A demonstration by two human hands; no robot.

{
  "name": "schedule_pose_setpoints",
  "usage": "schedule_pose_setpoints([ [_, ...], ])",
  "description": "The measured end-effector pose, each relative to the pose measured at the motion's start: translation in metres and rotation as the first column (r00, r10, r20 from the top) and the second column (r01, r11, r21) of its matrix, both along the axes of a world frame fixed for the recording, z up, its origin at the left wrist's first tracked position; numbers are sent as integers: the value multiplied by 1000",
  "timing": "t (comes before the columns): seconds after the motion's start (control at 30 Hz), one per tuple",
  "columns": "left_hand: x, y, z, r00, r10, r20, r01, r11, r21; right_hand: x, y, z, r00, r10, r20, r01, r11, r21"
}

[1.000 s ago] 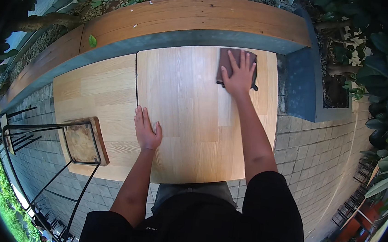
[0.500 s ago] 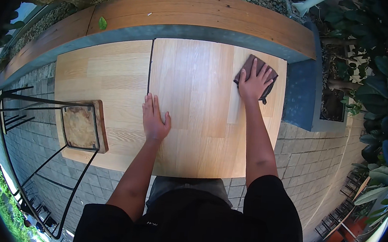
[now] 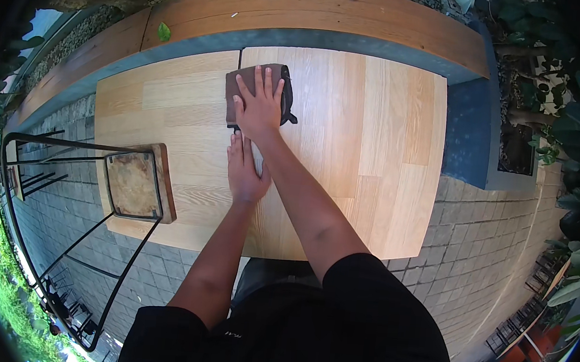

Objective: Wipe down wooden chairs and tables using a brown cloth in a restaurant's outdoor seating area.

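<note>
A folded dark brown cloth (image 3: 233, 110) with a black edge lies on the light wood tabletop (image 3: 348, 145), by the seam between its two halves. My right hand (image 3: 261, 106) rests flat on top of it, fingers spread, covering its middle. Just nearer to me, my left hand (image 3: 245, 177) is laid flat on the wood beside the seam, its fingers stretched out and pointing at the cloth. The right forearm slants across from the right, close to the left hand. Neither hand grips anything.
An upturned stool (image 3: 134, 185) with black metal legs rests on the left side of the tabletop. Beyond the far edge runs a wooden bench (image 3: 318, 11) carrying a green leaf (image 3: 164, 32). A grey planter wall (image 3: 470, 135) borders the right. Paving (image 3: 469, 224) surrounds the table.
My right hand has slid the cloth from the far right of the tabletop leftward to the seam. The left hand stays flat in about the same spot on the wood.
</note>
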State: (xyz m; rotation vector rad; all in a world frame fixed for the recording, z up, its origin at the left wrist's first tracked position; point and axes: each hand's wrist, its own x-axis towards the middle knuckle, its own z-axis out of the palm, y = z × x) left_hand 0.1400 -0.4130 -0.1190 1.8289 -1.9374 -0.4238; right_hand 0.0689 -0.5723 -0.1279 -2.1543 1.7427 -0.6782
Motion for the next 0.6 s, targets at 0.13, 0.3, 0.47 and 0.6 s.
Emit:
schedule_pose_setpoints([
  [0.13, 10, 5, -8, 1000, 16, 10, -16, 998, -63, -86, 8, 3, 993, -119, -23, 118, 992, -43],
  [0.3, 10, 6, -5, 999, 18, 29, -16, 998, -64, -262, 24, 12, 935, -274, -225, 268, 962, -54],
  [0.47, 7, 4, -5, 999, 22, 31, -20, 998, -62, -424, 57, 15, 882, -394, -260, 399, 916, -36],
  [0.6, 6, 3, -3, 999, 25, 27, -24, 999, -45, -457, 62, 10, 846, -466, -260, 479, 878, -16],
])
